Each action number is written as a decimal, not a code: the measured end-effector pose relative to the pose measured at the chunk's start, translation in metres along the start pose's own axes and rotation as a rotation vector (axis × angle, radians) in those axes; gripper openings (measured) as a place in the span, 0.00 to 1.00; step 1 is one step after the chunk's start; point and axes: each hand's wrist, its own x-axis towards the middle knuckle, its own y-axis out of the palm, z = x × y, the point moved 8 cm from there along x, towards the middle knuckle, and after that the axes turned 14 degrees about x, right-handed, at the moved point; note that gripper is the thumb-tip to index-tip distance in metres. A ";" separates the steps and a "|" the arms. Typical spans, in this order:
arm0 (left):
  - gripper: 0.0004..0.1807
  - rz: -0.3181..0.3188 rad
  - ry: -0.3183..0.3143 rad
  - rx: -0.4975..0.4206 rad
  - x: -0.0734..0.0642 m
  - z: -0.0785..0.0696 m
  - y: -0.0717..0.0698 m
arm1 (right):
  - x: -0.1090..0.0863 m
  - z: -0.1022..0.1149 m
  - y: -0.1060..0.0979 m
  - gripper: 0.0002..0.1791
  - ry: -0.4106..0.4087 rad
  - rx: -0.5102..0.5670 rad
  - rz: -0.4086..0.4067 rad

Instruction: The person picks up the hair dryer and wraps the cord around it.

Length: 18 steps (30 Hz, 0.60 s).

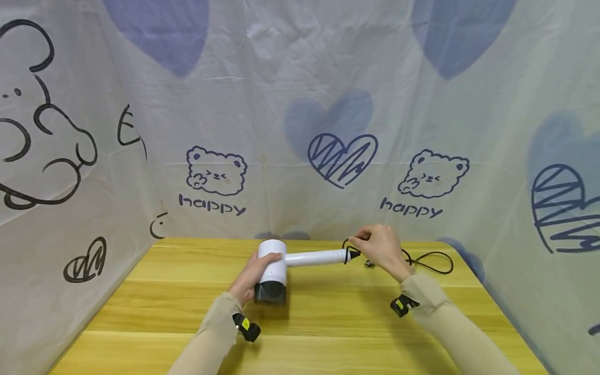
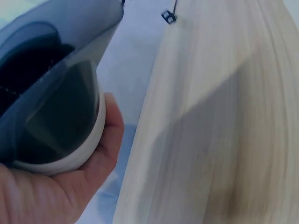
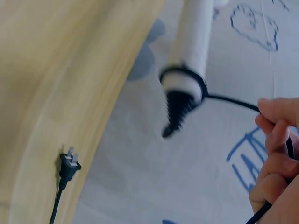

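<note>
A white hair dryer (image 1: pixel 314 258) with a dark nozzle (image 1: pixel 270 292) is held above the table, its handle pointing right. My left hand (image 1: pixel 250 276) grips the round body, thumb across the front. In the left wrist view, the fingers curl round the barrel (image 2: pixel 70 161) behind the dark nozzle. My right hand (image 1: pixel 382 250) pinches the black power cord (image 3: pixel 231 100) between thumb and fingers. One turn of cord loops round the handle's end, just above the ribbed strain relief (image 3: pixel 180 109). More cord passes through the curled fingers of the right hand (image 3: pixel 280 154).
The two-pin plug (image 3: pixel 69 165) lies on the wooden table (image 1: pixel 187 312), near its far edge. A loop of cord (image 1: pixel 436 262) spreads over the table's back right. Behind the table hangs a white cloth (image 1: pixel 272 120) printed with hearts and bears.
</note>
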 end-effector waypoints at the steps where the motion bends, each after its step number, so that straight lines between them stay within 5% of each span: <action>1: 0.39 -0.015 -0.009 -0.008 0.000 0.000 -0.001 | -0.003 0.002 0.001 0.09 -0.007 0.004 -0.002; 9: 0.37 -0.064 -0.016 -0.078 0.000 -0.005 -0.002 | -0.022 0.005 0.003 0.08 -0.005 0.026 -0.050; 18: 0.35 -0.081 -0.014 -0.095 -0.004 -0.007 -0.009 | -0.038 0.003 0.017 0.09 -0.048 0.090 0.041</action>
